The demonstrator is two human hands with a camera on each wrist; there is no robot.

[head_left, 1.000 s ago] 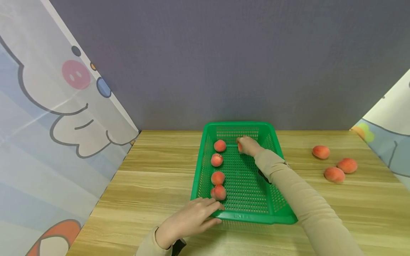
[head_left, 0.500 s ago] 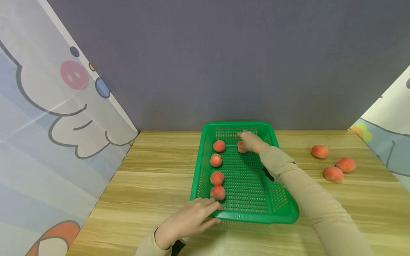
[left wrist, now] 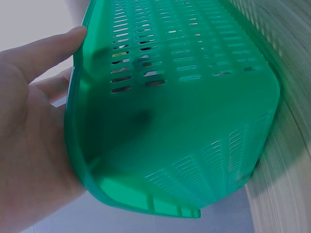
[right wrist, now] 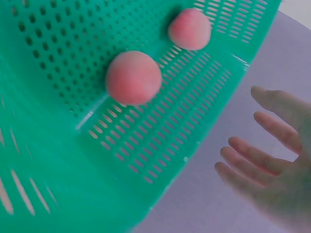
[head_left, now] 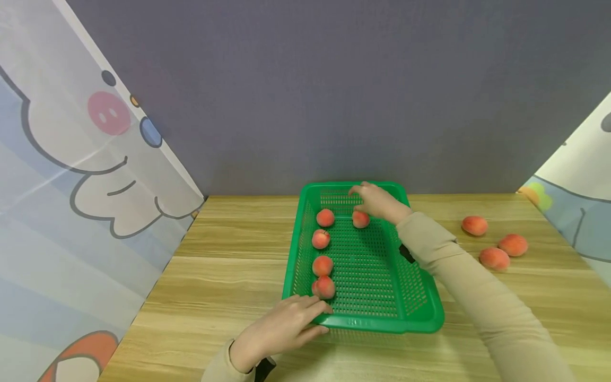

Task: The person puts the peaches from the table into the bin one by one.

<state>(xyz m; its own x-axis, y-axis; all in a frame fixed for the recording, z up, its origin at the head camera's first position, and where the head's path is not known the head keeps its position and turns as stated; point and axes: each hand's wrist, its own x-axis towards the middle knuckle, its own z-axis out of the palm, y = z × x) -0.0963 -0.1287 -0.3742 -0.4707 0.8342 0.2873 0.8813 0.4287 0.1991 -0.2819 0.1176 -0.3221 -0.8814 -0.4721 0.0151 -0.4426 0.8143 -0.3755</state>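
Observation:
A green basket (head_left: 363, 321) stands on the wooden table. Down its left side lie several peaches (head_left: 321, 239), and one more peach (head_left: 360, 219) rests near the far end. Just above that peach is my right hand (head_left: 379, 202), its fingers spread and holding nothing; the right wrist view shows the hand (right wrist: 272, 160) apart from the two peaches (right wrist: 133, 77) beside it. My left hand (head_left: 281, 329) grips the basket's near-left corner, and in the left wrist view the hand (left wrist: 34, 121) has its thumb and fingers around the rim (left wrist: 73, 126).
Three peaches (head_left: 494, 258) lie on the table (head_left: 229, 276) to the right of the basket. A grey panel (head_left: 334, 95) rises behind the table, and a cartoon-printed sheet (head_left: 57, 212) hangs at the left, with another at the right.
My right hand has let go of the far peach and lifted up and slightly away, leaving it in the basket. My left hand keeps its place on the rim.

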